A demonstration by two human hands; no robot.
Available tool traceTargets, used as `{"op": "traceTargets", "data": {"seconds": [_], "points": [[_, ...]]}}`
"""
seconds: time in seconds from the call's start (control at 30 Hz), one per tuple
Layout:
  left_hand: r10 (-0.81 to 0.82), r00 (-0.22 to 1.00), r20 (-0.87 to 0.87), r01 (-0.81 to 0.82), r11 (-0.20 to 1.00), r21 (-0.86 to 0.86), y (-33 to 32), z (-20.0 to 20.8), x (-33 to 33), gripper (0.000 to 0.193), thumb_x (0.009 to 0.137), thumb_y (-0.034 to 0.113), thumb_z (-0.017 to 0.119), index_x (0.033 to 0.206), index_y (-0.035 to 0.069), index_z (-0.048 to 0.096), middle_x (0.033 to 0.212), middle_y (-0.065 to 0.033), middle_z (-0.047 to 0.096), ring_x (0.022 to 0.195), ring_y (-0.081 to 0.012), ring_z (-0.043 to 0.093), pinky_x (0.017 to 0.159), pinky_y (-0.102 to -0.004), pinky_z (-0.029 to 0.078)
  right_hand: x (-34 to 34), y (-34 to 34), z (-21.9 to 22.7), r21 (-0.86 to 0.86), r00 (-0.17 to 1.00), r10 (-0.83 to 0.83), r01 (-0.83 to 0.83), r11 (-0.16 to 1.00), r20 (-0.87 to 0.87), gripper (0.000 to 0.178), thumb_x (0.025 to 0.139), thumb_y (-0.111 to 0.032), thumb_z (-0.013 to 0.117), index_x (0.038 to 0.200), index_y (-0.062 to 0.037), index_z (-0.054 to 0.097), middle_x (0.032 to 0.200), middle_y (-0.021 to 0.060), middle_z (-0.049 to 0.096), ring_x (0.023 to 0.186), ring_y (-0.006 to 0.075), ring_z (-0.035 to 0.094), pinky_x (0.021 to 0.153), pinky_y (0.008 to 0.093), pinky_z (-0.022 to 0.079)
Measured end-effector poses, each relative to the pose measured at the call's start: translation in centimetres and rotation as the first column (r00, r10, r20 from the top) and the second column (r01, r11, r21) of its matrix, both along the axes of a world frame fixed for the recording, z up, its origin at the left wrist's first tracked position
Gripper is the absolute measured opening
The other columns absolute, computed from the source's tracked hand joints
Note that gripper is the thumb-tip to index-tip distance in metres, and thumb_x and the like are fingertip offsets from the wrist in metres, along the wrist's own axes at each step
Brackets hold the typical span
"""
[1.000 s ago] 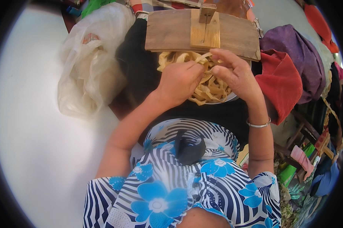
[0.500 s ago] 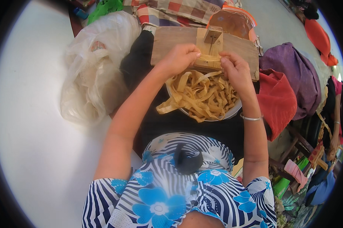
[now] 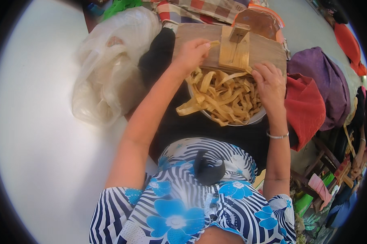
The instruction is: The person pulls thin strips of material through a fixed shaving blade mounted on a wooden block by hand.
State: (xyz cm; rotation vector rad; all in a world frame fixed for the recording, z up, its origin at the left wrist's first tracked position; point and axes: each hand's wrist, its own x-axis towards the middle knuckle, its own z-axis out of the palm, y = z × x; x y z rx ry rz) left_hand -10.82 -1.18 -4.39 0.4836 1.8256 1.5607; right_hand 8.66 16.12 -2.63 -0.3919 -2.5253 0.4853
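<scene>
My left hand [image 3: 190, 55] is closed, with the end of a short yellow-tan strip [image 3: 214, 43] poking out from its fingertips over the wooden board [image 3: 193, 34]. My right hand [image 3: 269, 83] pinches another tan strip [image 3: 237, 75] at the board's near edge. Between the hands lies a pale wood piece [image 3: 233, 55] carrying an upright block [image 3: 239, 32] and a thin metal rod. Below the board, a heap of tan, ribbon-like strips [image 3: 220, 95] fills a white bowl [image 3: 257, 118] on my lap.
A translucent plastic bag [image 3: 104, 77] bulges at the left. Checked cloth [image 3: 191, 12] and an orange-rimmed container [image 3: 262, 24] sit beyond the board. Red cloth [image 3: 307, 105] and purple cloth [image 3: 323, 81] lie on the right. Another person's arm [image 3: 360, 150] shows at the far right.
My hands have moved apart from the pale wood piece, where a strip stretched between them. The left now holds a short piece; the right has come down toward the bowl. The view shifted slightly.
</scene>
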Motion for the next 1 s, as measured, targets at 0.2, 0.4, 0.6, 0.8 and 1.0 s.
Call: {"op": "traceTargets", "data": {"seconds": [0.2, 0.4, 0.6, 0.8, 1.0], "points": [[-0.242, 0.83, 0.502, -0.002, 0.899, 0.437, -0.3, 2.8, 3.2, 0.019, 0.096, 0.017, 0.052, 0.107, 0.003, 0.057, 0.081, -0.0009, 0.059, 0.066, -0.0104, 0.052, 0.062, -0.025, 0.043, 0.2, -2.8, 0.4, -0.728, 0.988, -0.042, -0.081, 0.681, -0.149, 0.023, 0.093, -0.016, 0.06, 0.107, 0.0015, 0.064, 0.091, 0.0074, 0.065, 0.088, 0.0164, 0.06, 0.079, 0.0252, 0.046], [-0.295, 0.845, 0.445, 0.156, 0.933, 0.324, 0.5, 4.0, 7.3, 0.021, 0.097, 0.017, 0.051, 0.09, 0.0, 0.061, 0.066, -0.0038, 0.058, 0.054, -0.0109, 0.054, 0.051, -0.021, 0.045, -1.2, -5.0, 1.0, -0.954, 0.963, 0.037, -0.27, 0.133, -0.267, 0.024, 0.095, -0.016, 0.058, 0.109, 0.0034, 0.063, 0.088, 0.004, 0.064, 0.082, 0.009, 0.057, 0.073, 0.0221, 0.046], [-0.329, 0.897, 0.294, 0.332, 0.942, 0.039, -1.9, 3.3, 7.5, 0.021, 0.095, 0.022, 0.053, 0.093, 0.003, 0.061, 0.068, 0.0003, 0.052, 0.061, -0.009, 0.046, 0.056, -0.0239, 0.038, -0.4, -4.7, 0.6, -0.965, 0.947, -0.214, -0.206, 0.161, -0.238, 0.019, 0.095, -0.014, 0.058, 0.105, -0.0003, 0.066, 0.08, -0.0008, 0.061, 0.066, 0.0053, 0.048, 0.063, 0.0204, 0.043], [-0.122, 0.337, -0.934, -0.167, 0.968, -0.187, -4.1, 2.7, 9.8, 0.017, 0.091, 0.017, 0.056, 0.092, 0.002, 0.064, 0.081, -0.0094, 0.062, 0.075, -0.0331, 0.058, 0.065, -0.0358, 0.045, 1.2, -3.8, -2.7, -0.928, 0.907, -0.295, -0.349, -0.134, -0.299, 0.019, 0.096, -0.011, 0.055, 0.108, 0.001, 0.064, 0.075, 0.0004, 0.058, 0.064, 0.0072, 0.051, 0.06, 0.0223, 0.044], [-0.012, 0.851, 0.525, -0.092, 0.981, 0.172, -2.8, 3.0, 14.5, 0.04, 0.097, 0.035, 0.051, 0.119, 0.002, 0.056, 0.106, -0.006, 0.063, 0.083, -0.0148, 0.059, 0.068, -0.0265, 0.049, 2.7, -8.1, -0.5, -0.911, 0.967, -0.127, -0.158, 0.38, -0.221, 0.015, 0.091, -0.002, 0.059, 0.103, 0.0, 0.066, 0.086, 0.0046, 0.066, 0.075, 0.0101, 0.06, 0.061, 0.0233, 0.047]]}}
